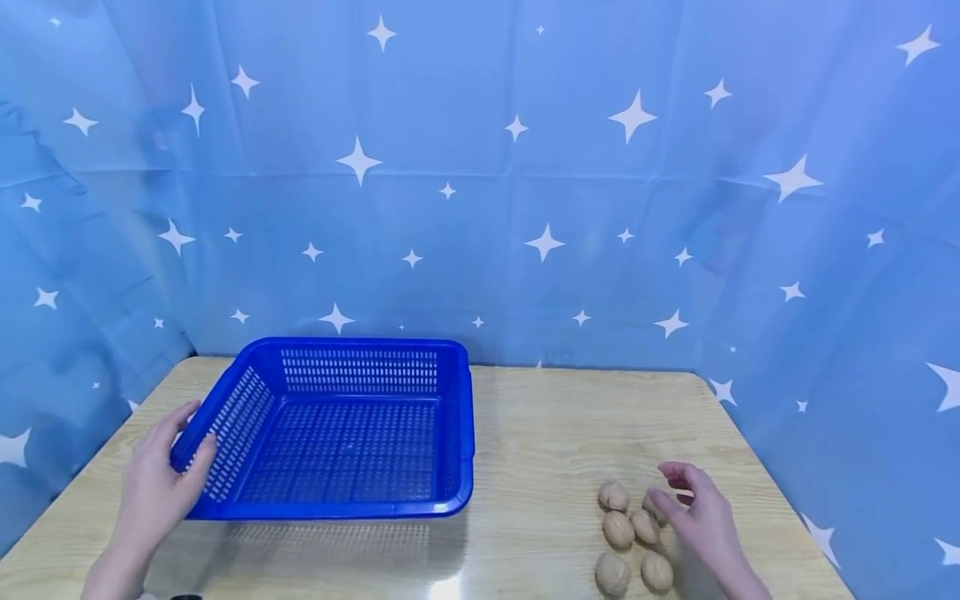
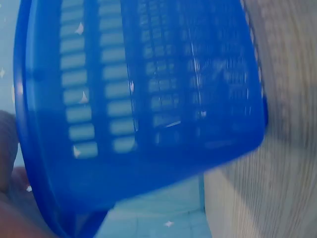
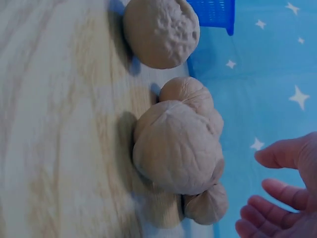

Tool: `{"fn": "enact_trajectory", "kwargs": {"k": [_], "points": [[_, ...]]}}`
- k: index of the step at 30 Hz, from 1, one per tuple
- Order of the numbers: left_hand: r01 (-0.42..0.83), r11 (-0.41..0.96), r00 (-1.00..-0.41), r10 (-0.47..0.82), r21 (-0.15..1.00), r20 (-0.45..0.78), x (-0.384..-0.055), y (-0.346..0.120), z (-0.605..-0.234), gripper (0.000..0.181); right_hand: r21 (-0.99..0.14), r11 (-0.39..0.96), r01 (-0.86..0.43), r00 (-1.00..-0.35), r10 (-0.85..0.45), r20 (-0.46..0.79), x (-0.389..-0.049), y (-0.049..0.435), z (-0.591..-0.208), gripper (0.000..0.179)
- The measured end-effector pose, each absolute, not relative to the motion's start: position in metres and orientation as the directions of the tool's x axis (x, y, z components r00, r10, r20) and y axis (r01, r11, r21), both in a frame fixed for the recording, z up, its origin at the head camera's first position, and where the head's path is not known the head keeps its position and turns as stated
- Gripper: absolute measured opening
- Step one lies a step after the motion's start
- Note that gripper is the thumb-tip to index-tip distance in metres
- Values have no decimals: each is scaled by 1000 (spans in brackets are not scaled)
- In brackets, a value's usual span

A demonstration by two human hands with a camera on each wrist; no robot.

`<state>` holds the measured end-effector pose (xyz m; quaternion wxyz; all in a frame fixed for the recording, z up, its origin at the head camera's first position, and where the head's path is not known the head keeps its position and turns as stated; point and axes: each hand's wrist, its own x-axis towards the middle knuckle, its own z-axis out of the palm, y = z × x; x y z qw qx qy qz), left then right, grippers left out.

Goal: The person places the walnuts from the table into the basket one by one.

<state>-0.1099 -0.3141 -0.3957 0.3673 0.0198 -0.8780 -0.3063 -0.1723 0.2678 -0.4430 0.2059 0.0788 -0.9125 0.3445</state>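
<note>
The left hand [image 1: 153, 479] grips a blue basket [image 1: 341, 450] by its edge; to its right, walnuts [image 1: 618, 529] sit on the table [image 1: 540, 467], the right hand [image 1: 702, 515] just beside them, its thumb and fingers apart

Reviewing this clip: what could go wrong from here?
1. The walnuts are rounded and bunched close together, so if the right hand reaches in, it might nudge neighbours and set them rolling across the table.
2. The left hand grips the blue basket at one side only, so a pull or push there could swing or tip it.
</note>
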Motion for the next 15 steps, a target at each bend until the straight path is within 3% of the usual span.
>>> {"fn": "enact_trajectory", "kwargs": {"k": [3, 8, 15], "points": [[159, 822, -785, -230, 546, 575, -111, -331, -393, 43, -603, 744, -288, -907, -9, 422, -173, 269, -443, 26], [122, 765, -861, -234, 632, 451, -114, -353, -392, 45, -626, 736, -256, -933, -18, 360, -174, 270, -442, 26], [132, 658, -910, -217, 742, 354, -122, -371, -402, 48, -659, 727, -191, -966, -20, 258, -171, 274, -444, 27]]}}
